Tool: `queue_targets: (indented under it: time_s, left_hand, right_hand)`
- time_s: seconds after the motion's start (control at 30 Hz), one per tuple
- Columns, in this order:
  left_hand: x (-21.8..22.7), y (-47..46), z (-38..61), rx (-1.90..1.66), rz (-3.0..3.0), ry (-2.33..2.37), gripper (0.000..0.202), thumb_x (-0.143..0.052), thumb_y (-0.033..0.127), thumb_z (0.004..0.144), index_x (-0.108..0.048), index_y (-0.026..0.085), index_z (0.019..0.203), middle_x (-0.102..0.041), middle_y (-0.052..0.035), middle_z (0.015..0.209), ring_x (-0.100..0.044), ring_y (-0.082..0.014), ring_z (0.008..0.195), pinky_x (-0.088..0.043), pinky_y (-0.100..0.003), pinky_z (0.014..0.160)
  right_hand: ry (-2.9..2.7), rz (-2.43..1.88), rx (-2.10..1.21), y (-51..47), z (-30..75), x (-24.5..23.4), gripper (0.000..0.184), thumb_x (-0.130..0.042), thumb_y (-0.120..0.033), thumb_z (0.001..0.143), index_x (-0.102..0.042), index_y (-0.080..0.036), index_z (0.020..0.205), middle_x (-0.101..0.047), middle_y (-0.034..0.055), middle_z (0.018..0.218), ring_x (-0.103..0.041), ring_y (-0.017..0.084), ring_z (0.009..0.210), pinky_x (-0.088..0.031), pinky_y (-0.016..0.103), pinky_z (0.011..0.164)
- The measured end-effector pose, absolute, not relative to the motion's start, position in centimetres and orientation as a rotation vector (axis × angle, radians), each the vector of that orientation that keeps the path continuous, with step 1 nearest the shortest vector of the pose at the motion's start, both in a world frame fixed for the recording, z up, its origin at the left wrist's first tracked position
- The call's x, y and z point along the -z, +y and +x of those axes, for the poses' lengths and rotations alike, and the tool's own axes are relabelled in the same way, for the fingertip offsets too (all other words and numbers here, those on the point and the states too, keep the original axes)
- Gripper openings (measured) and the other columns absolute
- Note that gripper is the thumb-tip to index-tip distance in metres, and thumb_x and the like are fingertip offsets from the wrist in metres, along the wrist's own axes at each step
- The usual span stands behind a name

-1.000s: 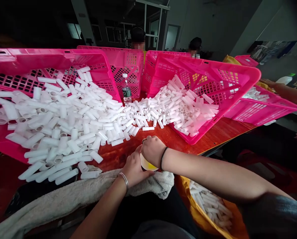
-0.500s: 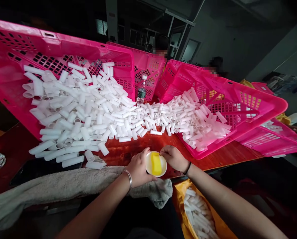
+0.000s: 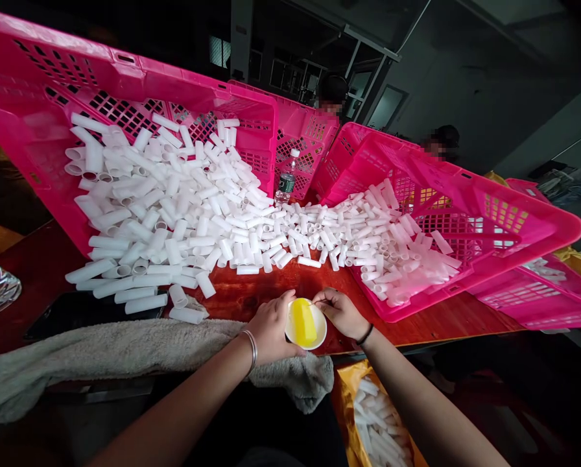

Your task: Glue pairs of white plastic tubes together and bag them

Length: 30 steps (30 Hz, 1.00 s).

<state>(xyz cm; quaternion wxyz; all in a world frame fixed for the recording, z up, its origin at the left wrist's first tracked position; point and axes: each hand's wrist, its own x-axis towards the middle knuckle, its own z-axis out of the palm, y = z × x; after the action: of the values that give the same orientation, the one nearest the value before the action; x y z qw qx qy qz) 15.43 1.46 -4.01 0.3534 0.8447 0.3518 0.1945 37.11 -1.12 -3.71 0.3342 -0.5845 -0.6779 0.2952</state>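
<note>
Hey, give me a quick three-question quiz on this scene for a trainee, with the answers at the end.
1. Which hand is wrapped around the side of the white bowl?
2. True or false: the bottle on the table is lying on its side.
3. Fill the gap: the piece lying in the bowl is ____ in colour.

Key:
1. The left hand.
2. False; the bottle stands upright beyond the white tubes.
3. Yellow.
</note>
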Motion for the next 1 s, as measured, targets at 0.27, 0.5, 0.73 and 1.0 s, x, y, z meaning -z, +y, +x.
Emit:
queue_targets:
  time_s: [0.27, 0.5, 0.73, 1.0]
  left_hand:
    - [4.3, 1.4, 15.4, -0.524, 2.170, 0.924, 0.112, -0.086, 0.037, 0.048, -0.024, 0.018, 0.139, -0.044, -0.0168, 0.139, -0.040, -0.0353, 0.129, -0.033, -0.050, 0.106]
    - [4.3, 1.5, 15.5, -0.547, 2.183, 0.909, 0.111, -0.086, 0.035, 0.047, -0.025, 0.019, 0.139, -0.045, -0.0168, 0.138, -0.042, -0.0346, 0.128, -0.032, -0.051, 0.107]
    - [4.4, 1.4, 15.4, -0.606, 2.190, 0.900, 0.106, -0.085, 0.035, 0.048, -0.029, 0.021, 0.137, -0.045, -0.0154, 0.138, -0.043, -0.0352, 0.126, -0.034, -0.051, 0.106]
    - [4.1, 1.4, 15.6, -0.573, 2.204, 0.923, 0.108, -0.086, 0.034, 0.048, -0.028, 0.019, 0.137, -0.045, -0.0161, 0.138, -0.043, -0.0351, 0.127, -0.034, -0.050, 0.106]
  right_hand:
    - [-1.939, -1.540, -0.501, -1.2, 38.2, -1.1, 0.017, -0.049, -0.020, 0.088, -0.061, -0.016, 0.076, -0.057, 0.0036, 0.075, -0.053, 0.018, 0.076, -0.043, 0.033, 0.074]
    - [-1.975, -1.611, -0.360, -5.2, 36.3, 0.1, 0.022, -0.043, -0.018, 0.092, -0.063, -0.017, 0.082, -0.059, 0.0059, 0.078, -0.056, 0.019, 0.075, -0.046, 0.032, 0.071]
    - [-1.798, -1.711, -0.176, -7.1, 36.7, 3.5, 0.023, -0.040, -0.023, 0.093, -0.060, -0.018, 0.083, -0.059, 0.0075, 0.078, -0.057, 0.021, 0.075, -0.047, 0.034, 0.069]
    - [-1.655, -1.716, -0.172, -7.6, 34.6, 5.1, 0.022, -0.042, -0.024, 0.093, -0.060, -0.017, 0.084, -0.060, 0.0073, 0.078, -0.058, 0.020, 0.074, -0.049, 0.033, 0.069]
